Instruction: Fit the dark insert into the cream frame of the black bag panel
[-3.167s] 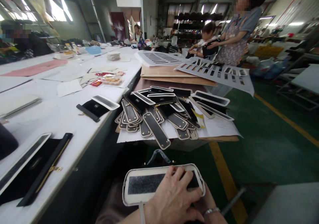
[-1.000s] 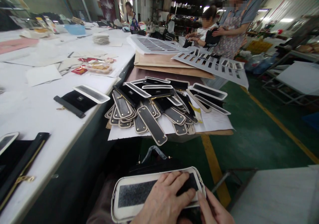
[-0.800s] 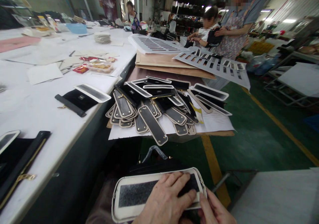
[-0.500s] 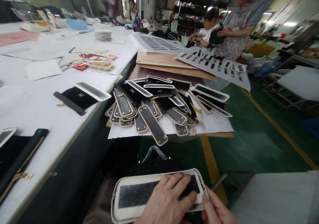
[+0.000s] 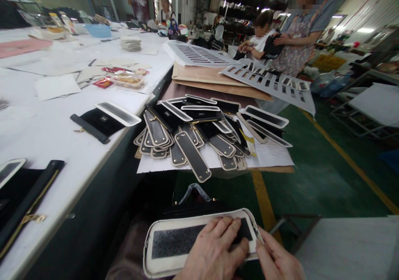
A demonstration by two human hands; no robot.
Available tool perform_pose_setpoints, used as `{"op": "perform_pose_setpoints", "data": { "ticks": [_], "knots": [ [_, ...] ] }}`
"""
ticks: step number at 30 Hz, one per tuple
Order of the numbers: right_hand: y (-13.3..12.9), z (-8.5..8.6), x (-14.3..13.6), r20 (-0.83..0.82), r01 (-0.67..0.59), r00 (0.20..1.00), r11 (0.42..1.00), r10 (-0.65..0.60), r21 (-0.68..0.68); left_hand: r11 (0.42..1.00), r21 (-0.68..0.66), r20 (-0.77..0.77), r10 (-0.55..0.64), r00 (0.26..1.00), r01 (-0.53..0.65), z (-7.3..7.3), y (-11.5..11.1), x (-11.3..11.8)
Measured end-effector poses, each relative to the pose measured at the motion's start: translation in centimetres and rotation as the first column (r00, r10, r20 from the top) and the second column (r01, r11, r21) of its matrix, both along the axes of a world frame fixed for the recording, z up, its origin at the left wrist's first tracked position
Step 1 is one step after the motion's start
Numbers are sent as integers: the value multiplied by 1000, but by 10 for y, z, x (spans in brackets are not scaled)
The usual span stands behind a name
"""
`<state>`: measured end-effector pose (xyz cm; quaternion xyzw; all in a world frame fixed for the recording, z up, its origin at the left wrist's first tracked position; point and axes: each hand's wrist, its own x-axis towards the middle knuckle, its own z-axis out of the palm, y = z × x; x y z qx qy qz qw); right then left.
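Observation:
A cream rounded panel with a dark central strip [image 5: 174, 241] lies across my lap, on top of a black bag with a clear-wrapped handle [image 5: 195, 189]. My left hand [image 5: 215, 246] rests on the panel's right half, its fingers together and pressing on the dark strip. At the panel's right end, my right hand [image 5: 276, 253] pinches the rim between thumb and fingers. Beyond the bag, a pile of dark panels with pale borders [image 5: 193, 157] and black zipped pieces [image 5: 160, 118] covers a low stand.
On the white table [image 5: 77, 159] at left are black zipped pieces [image 5: 104, 120], food packets [image 5: 124, 79] and a blue bowl [image 5: 98, 30]. Slotted sheets [image 5: 271, 80] lie behind the pile. Several people are in the background, one in an apron [image 5: 296, 43].
The panel and both my hands have shifted slightly right in view. My left hand still presses on the panel and my right hand still pinches its end. The background has shifted slightly too.

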<state>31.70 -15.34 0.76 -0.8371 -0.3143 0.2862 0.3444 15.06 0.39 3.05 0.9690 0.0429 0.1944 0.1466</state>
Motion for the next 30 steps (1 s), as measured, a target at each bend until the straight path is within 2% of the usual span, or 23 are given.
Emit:
{"op": "perform_pose_setpoints", "data": {
  "ticks": [2, 5, 9, 12, 15, 18, 21, 24, 26, 30],
  "knots": [
    [-1, -2, 3, 9, -18, 1000, 1000, 18, -15, 998, -51, -57, -42, 998, 39, 7, 3, 1],
    [-2, -5, -1, -46, 23, 999, 1000, -23, 11, 990, -126, -165, -87, 982, 66, 29, 10, 6],
    [1, -6, -10, -190, 49, 981, 998, -39, 47, 993, -52, -244, -115, 963, 105, 59, 23, 23],
    [3, -6, -12, -205, 92, 975, 996, -86, 18, 986, -48, -292, -170, 941, 163, 67, 35, 45],
    [3, -8, -9, -122, 136, 983, 991, -137, -13, 969, -167, -336, -229, 914, 182, 63, 46, 66],
    [4, -5, -7, -44, 127, 991, 991, -128, -28, 945, -308, -315, -210, 925, 110, 52, 57, 78],
    [9, 0, -13, -4, 133, 991, 991, -133, 14, 938, -343, -320, -165, 933, 48, 42, 67, 82],
    [14, 6, -20, 5, 208, 978, 975, -209, 81, 925, -369, -356, -234, 905, 94, 36, 74, 83],
    [15, 8, -21, -25, 223, 975, 972, -221, 71, 913, -391, -376, -271, 886, 114, 34, 77, 85],
    [13, 7, -14, -92, 161, 983, 987, -159, 12, 898, -426, -379, -287, 880, 109, 34, 79, 85]
  ]
}}
